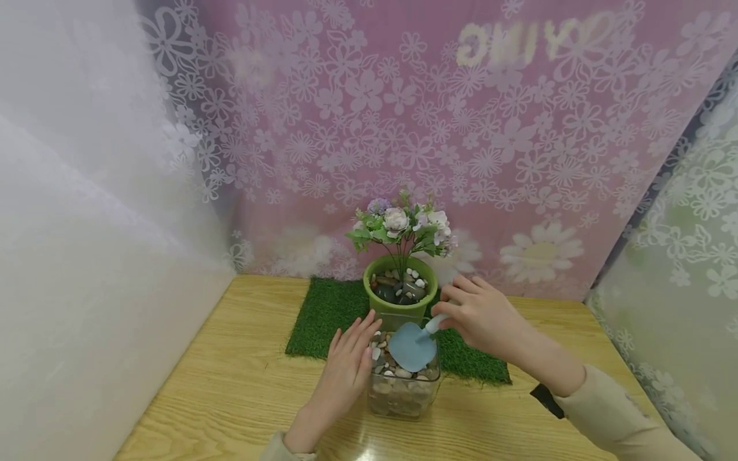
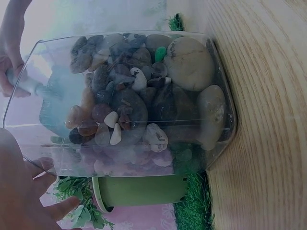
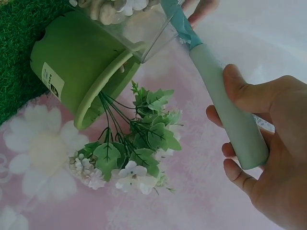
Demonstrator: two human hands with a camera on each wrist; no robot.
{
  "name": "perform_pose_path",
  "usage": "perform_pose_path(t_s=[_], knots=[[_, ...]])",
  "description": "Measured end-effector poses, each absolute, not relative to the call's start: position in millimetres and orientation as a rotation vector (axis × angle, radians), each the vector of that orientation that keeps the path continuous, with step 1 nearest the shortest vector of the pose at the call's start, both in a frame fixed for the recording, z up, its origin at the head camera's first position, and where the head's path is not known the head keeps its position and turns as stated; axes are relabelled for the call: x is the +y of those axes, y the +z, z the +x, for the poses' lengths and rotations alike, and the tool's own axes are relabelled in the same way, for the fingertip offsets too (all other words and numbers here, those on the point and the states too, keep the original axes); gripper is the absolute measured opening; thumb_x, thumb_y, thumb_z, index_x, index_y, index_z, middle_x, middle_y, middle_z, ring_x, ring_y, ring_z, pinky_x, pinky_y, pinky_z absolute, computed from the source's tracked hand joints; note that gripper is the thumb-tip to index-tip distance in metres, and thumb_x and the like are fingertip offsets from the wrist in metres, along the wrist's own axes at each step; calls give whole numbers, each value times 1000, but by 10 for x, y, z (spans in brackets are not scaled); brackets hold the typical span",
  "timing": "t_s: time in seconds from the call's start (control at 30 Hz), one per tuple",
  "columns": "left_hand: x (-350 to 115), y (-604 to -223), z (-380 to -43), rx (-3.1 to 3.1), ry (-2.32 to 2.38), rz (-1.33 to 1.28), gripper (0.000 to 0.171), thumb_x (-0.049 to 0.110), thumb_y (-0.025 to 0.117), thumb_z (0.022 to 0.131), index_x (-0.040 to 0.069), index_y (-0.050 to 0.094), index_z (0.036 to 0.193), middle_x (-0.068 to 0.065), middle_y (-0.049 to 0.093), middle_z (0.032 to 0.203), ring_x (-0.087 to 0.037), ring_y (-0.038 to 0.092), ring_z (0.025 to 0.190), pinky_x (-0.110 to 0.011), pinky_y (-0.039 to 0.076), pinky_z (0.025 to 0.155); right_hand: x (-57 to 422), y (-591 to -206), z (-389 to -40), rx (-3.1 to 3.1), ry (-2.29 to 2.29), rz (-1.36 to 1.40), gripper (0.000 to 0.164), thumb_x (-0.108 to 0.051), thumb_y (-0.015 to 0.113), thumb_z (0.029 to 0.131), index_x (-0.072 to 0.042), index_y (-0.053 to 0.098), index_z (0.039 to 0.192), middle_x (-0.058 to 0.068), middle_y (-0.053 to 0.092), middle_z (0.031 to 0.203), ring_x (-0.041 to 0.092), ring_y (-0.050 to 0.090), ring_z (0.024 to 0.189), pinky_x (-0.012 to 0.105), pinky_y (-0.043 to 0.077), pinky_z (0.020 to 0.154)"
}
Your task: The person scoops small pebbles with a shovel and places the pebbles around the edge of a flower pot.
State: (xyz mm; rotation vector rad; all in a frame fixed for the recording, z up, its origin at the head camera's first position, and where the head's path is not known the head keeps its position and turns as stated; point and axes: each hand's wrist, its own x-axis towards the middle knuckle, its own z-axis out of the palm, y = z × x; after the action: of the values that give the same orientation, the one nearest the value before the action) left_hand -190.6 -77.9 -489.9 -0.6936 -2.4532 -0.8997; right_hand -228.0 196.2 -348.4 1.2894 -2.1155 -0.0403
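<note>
My right hand grips the pale handle of a small blue trowel, thumb on one side and fingers curled round the other. The trowel's blade lies over the pebbles inside a clear square container. Against the container's left side rests my left hand, its fingers straight. In the left wrist view, mixed stones show through the clear wall, with the blade near the rim. Just behind the container stands a green flowerpot with stones and artificial flowers.
An artificial grass mat lies under the flowerpot on the wooden table. A pink flower-patterned cloth hangs behind the table. Pale sheets close in the left and right sides.
</note>
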Motion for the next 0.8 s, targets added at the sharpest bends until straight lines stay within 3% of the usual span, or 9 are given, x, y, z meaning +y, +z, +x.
perform_pose_path(t_s=[0.23, 0.3, 0.5, 0.8], knots=[[-769, -4910, -1903, -2430, -905, -688, 51, 13, 49, 104, 17, 44, 155, 0, 34, 164, -31, 36, 148, -72, 27, 110, 1895, -3528, -2269, -2126, -94, 1300, 25, -18, 91, 72, -14, 74, 90, 1, 66, 88, 22, 57, 86, 36, 51, 73], [-769, -4905, -1901, -2432, -904, -689, 51, 13, 48, 104, 17, 44, 155, 1, 34, 164, -31, 36, 148, -72, 28, 110, 1902, -3557, -2286, -2152, -58, 1305, 24, -16, 91, 73, -13, 74, 90, 0, 66, 87, 20, 56, 84, 35, 51, 73], [-771, -4907, -1907, -2434, -893, -686, 52, 13, 49, 104, 19, 43, 155, 2, 34, 164, -30, 36, 148, -71, 28, 110, 1941, -3650, -2329, -2294, 126, 1360, 16, -15, 85, 79, -12, 76, 92, -4, 66, 86, 13, 39, 77, 28, 35, 68], [-773, -4912, -1915, -2442, -910, -692, 49, 19, 43, 108, 20, 41, 156, 2, 32, 165, -29, 35, 148, -70, 27, 111, 1991, -3766, -2321, -2617, 311, 1165, 9, -18, 79, 87, -16, 78, 96, -8, 70, 90, 7, 44, 76, 26, 39, 66]])
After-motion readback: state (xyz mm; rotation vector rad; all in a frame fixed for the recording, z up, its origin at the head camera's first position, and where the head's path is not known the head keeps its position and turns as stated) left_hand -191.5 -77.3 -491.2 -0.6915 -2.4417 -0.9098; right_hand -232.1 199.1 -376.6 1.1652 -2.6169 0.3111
